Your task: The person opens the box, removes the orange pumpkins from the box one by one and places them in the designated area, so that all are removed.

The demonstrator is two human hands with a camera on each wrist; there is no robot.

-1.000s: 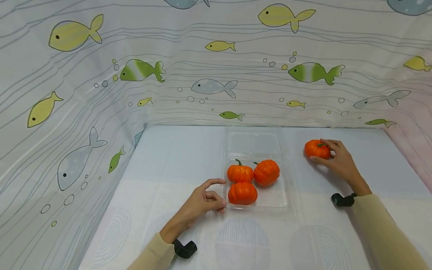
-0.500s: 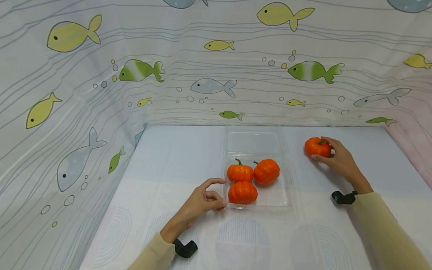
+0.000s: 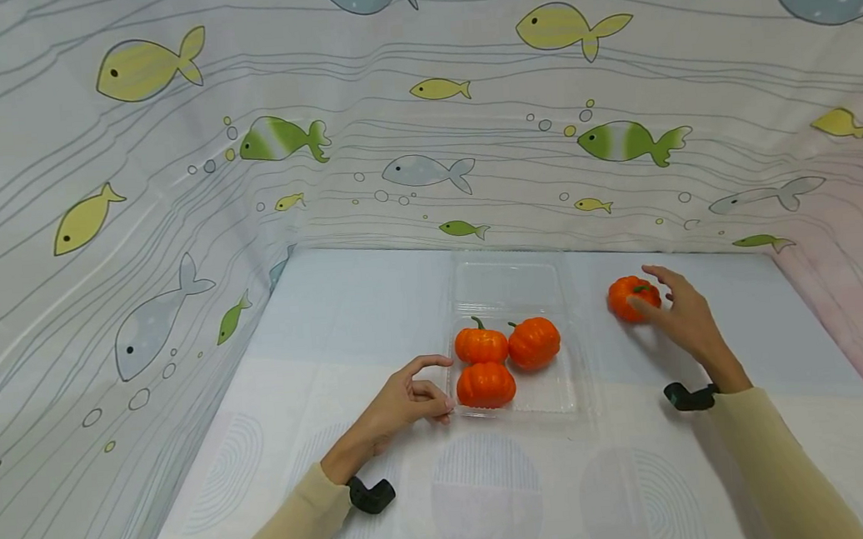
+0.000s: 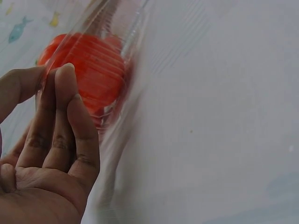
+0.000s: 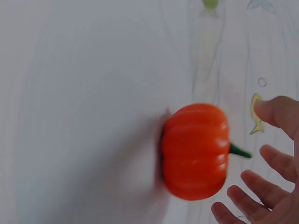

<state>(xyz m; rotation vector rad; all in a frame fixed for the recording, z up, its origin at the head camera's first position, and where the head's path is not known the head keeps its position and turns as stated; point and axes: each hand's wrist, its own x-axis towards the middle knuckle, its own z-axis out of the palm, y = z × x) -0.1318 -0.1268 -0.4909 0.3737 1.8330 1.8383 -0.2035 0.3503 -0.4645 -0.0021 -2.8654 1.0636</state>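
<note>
A clear plastic clamshell container (image 3: 545, 391) lies with its lid laid back, holding three small orange pumpkins (image 3: 485, 385). My left hand (image 3: 403, 401) holds the container at its left edge, fingers bent. In the left wrist view, the fingertips are right at the clear wall (image 4: 105, 123), with an orange pumpkin (image 4: 96, 70) behind it. At the right, another small pumpkin (image 3: 626, 300) with a green stem sits on the table. My right hand (image 3: 686, 314) is spread beside it. In the right wrist view, its fingers (image 5: 261, 186) stand apart from the pumpkin (image 5: 196, 154).
The container's flat lid (image 3: 508, 285) lies toward the back of the table. A pale cloth (image 3: 359, 308) covers the tabletop. Fish-print curtain (image 3: 497, 131) hangs behind the table and along both sides. A black wrist camera (image 3: 372, 495) sits at each wrist.
The right hand's fingers have spread and let go of the pumpkin at the right, which stays on the table. The left hand keeps its place at the container.
</note>
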